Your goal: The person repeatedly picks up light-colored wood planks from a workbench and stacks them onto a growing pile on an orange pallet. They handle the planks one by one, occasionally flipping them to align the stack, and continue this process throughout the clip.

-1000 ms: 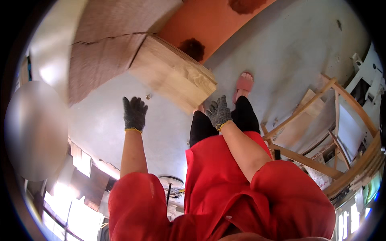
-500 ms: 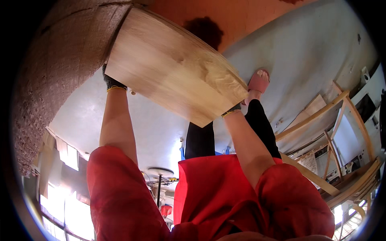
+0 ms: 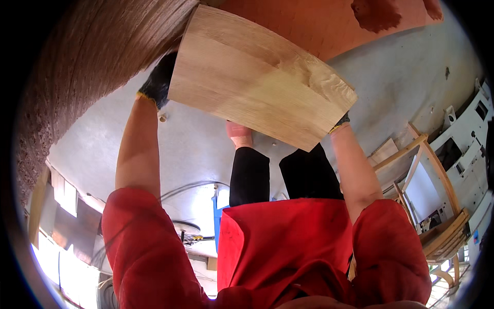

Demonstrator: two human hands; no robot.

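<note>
A wide, pale wooden board (image 3: pixel 257 77) is held out in front of me, tilted, its right end lower than its left. My left hand (image 3: pixel 161 81), in a dark knit glove with a yellow cuff, grips the board's left end. My right hand (image 3: pixel 341 121), gloved the same way, holds the board near its right corner. Most of the fingers of both hands are hidden behind or under the wood. The far right edge looks stepped, so there may be more than one layer; I cannot tell how many.
A large brown, rough-grained surface (image 3: pixel 77 77) rises at the left. Beyond the board lies an orange sheet (image 3: pixel 329 26) with dark red patches. Wooden frames (image 3: pixel 437 170) stand at the right on the grey floor (image 3: pixel 401 82). A round disc on a stand (image 3: pixel 186 226) is behind me.
The board and both hands have shifted right and slightly farther away. My feet have stepped: one slipper now shows under the board's near edge. The orange sheet's patches have come into view.
</note>
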